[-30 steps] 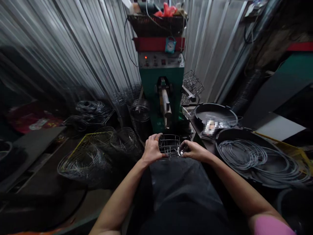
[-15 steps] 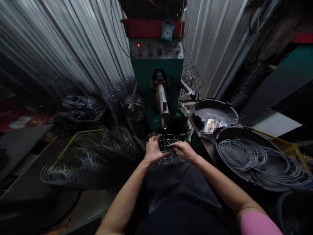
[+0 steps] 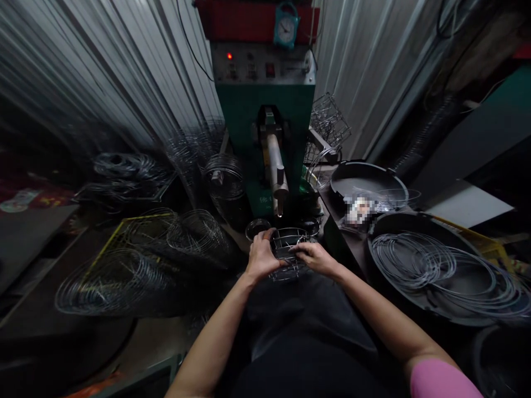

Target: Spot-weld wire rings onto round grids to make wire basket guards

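Observation:
A small round wire basket (image 3: 286, 239) is between my hands, in front of a green machine (image 3: 238, 138) that looks like a spot welder. The machine's metal arm (image 3: 276, 157) points down, its tip just above and behind the basket's far rim. My left hand (image 3: 261, 257) grips the basket's left side, thumb reaching across the near wires. On the right side, my right hand (image 3: 317, 258) is closed, thumb and fingers pinched at the wires. A small bright curved bit shows by these fingertips; whether it is a separate piece I cannot tell.
At left stand stacks of wire rings (image 3: 112, 282) by a yellow-edged crate (image 3: 102, 254). Two black pans are at right; the nearer pan (image 3: 464, 249) holds loose wire rings (image 3: 415, 262), the farther pan (image 3: 365, 171) a bag. A blue clock (image 3: 286, 27) hangs above the machine.
The view has tilted down slightly and come closer, so the machine sits higher. Both hands keep their places on the basket, with a slight shift of the right fingers.

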Available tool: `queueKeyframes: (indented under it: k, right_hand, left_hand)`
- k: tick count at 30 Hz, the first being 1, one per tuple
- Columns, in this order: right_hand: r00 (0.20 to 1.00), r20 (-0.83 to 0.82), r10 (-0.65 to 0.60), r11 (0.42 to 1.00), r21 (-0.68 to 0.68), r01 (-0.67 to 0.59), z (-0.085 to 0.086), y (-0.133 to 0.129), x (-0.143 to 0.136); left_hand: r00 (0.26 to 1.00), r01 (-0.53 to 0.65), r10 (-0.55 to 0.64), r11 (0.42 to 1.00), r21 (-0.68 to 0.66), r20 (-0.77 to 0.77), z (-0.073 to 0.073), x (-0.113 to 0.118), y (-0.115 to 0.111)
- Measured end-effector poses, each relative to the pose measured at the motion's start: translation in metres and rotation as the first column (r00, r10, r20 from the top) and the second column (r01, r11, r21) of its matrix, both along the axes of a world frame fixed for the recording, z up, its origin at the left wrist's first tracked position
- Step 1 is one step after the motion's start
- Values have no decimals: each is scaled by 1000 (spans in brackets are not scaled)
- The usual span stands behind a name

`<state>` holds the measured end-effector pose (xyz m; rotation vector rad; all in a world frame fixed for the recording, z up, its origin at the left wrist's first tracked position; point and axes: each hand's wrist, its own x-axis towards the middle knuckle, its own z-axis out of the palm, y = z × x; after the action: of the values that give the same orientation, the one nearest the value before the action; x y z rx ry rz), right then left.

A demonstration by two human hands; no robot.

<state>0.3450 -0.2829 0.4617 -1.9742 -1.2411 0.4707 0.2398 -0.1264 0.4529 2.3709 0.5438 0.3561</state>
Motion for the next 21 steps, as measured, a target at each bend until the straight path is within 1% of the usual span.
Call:
queueKeyframes:
  k: [3, 5, 7, 10, 14, 16, 21]
  right_hand:
    - [990, 45, 135, 990, -31, -134, 5, -2, 7]
    - [976, 111, 186, 982, -56, -181, 8, -1, 11]
    - [965, 157, 209, 977, -74, -200, 8, 3, 13]
    - [964, 181, 196, 981, -37, -193, 3, 9, 15]
    - [973, 203, 110, 987, 91, -131, -8, 15, 15]
    - [974, 207, 89, 983, 139, -119, -14, 16, 16]
    - [975, 210, 78, 981, 156, -112, -22, 21, 20]
  left_hand:
    - [998, 17, -14, 999, -51, 54, -6, 1, 7]
    - [995, 26, -21, 998, -57, 96, -9, 3, 11]
    - [993, 27, -20, 998, -53, 119, -10, 4, 14]
    - [992, 10, -3, 998, -62, 124, -12, 7, 19]
    - [990, -2, 14, 996, -86, 138, -15, 10, 23]
    - [989, 4, 10, 995, -95, 147, -17, 11, 25]
    - [986, 36, -18, 993, -108, 166, -23, 16, 32]
